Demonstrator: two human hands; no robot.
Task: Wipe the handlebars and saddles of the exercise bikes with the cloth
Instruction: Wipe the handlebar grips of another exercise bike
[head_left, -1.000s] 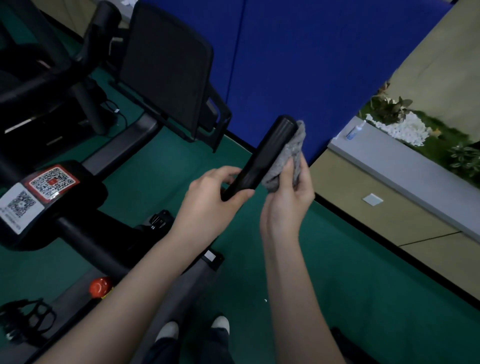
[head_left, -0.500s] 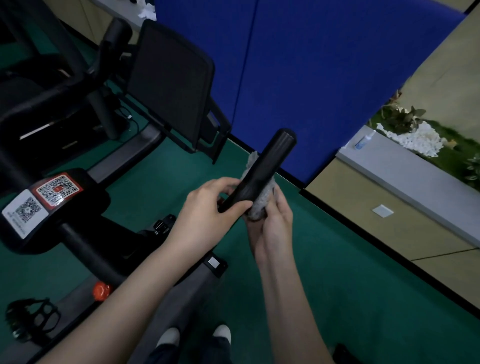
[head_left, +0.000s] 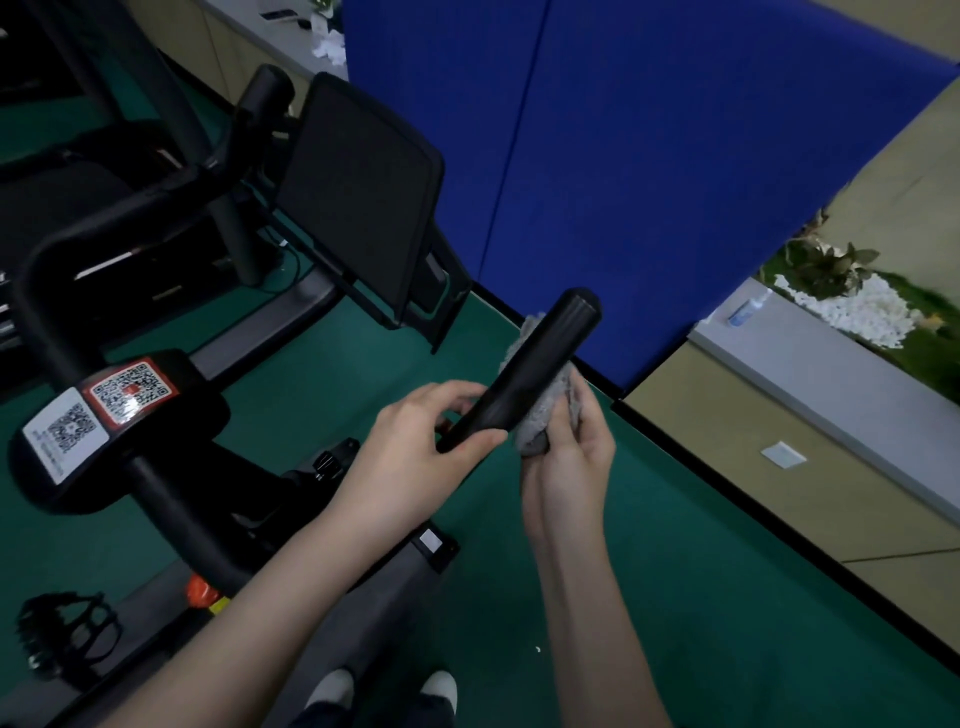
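Open green floor (head_left: 701, 597) spreads across the lower right, free room beside the right hand (head_left: 569, 462) holding the cloth (head_left: 535, 439). Past the handlebar (head_left: 535, 364) tip, the blue partition (head_left: 649, 156) walls off the upper centre. The black screen (head_left: 358, 192) crowds the upper left. Lower left, the bike's post (head_left: 176, 509) and pedal (head_left: 67, 634) hem in the left hand (head_left: 410, 460) gripping the bar.

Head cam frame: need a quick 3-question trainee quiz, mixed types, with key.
1. Multiple choice: where does the left hand grip the handlebar? A) at its free end; B) at its lower part; C) nowhere.
2. True or false: the right hand holds the cloth against the handlebar.
3. Fill in: the cloth's colour is ___.

Key: 1 B; 2 true; 3 grey.
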